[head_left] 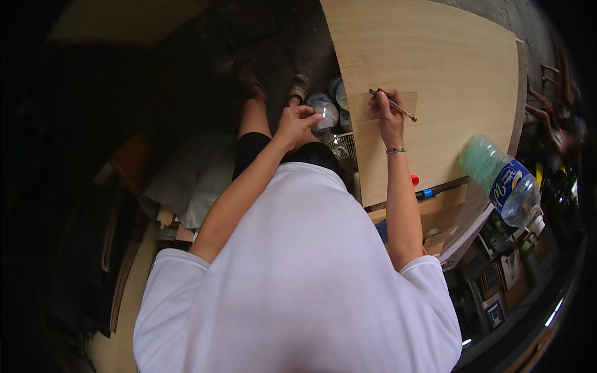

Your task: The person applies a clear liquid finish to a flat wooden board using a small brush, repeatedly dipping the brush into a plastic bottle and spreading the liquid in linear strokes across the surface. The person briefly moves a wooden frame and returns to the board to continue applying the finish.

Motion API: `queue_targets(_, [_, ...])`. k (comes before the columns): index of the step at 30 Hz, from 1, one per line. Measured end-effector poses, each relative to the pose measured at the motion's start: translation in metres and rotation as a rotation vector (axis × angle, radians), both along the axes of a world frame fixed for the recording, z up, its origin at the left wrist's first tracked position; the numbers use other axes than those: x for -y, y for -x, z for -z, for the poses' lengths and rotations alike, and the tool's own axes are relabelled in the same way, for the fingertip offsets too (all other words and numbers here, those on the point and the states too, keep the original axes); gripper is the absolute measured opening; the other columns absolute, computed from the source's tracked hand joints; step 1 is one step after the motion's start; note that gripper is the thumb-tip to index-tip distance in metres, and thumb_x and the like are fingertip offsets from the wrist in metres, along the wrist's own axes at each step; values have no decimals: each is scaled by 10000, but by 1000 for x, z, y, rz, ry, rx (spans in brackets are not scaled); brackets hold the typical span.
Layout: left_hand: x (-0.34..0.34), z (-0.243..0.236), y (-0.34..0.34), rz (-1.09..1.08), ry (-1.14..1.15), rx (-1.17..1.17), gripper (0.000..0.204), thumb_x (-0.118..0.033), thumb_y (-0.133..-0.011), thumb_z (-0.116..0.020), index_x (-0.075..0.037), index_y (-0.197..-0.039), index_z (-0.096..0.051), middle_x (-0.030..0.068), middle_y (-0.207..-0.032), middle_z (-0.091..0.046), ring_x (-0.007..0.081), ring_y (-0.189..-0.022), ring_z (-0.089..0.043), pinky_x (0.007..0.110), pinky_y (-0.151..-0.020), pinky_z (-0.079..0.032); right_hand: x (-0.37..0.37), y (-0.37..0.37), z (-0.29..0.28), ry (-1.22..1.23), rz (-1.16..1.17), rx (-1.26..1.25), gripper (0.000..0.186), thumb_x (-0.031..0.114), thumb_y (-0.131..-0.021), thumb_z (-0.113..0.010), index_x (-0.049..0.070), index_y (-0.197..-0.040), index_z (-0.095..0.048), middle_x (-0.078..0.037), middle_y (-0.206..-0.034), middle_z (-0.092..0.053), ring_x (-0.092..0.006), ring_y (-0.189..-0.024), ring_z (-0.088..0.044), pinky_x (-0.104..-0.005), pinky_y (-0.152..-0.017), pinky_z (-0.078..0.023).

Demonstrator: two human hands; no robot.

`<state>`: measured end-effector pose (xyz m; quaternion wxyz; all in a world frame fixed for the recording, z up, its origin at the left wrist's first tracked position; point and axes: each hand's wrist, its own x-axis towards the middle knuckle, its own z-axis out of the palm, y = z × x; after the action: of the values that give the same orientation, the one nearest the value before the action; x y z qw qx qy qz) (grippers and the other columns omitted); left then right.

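My right hand (pixel 387 110) is over the pale wooden board (pixel 435 56), closed round a slim glass cutter (pixel 401 109) with a ball-shaped, brass-coloured end. A small clear rectangular pane (pixel 408 99) lies flat on the board, partly hidden by this hand. To the left, off the board's edge, my left hand (pixel 296 124) is raised above my lap. Its thumb and index finger are pinched together near a bright glint; whatever is between them is too small or too clear to make out.
A large clear plastic bottle (pixel 513 186) with a blue label lies at the board's right. Near the board's front edge are a red cap (pixel 415 179) and a blue-and-black marker-like item (pixel 428 194). Plastic containers (pixel 323 110) and a wire basket (pixel 342 148) stand below its left edge.
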<state>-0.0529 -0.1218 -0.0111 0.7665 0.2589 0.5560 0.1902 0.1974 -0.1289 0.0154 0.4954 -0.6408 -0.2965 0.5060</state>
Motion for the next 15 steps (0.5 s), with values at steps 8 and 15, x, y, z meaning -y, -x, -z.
queue_targets(8, [-1,-15,-41,-9,-149,-116,244,-104,-798,-791,67,-952,-713,79,-831,-712,109,-724,-643,234,-671,-508,0,3,-13,122,-167,232,105,99,-972,-594,-1,-1003,-596,-46,-796,-669,-84,-722,-619,-216,-620,-471])
queue_targets(15, [-1,-32,-60,-53,-167,-204,235,-121,-785,-796,51,-928,-726,57,-804,-708,91,-692,-626,233,-642,-498,-14,17,-36,-74,-490,602,111,-9,-871,-645,10,-891,-537,-136,-761,-630,-230,-659,-616,-283,-635,-483])
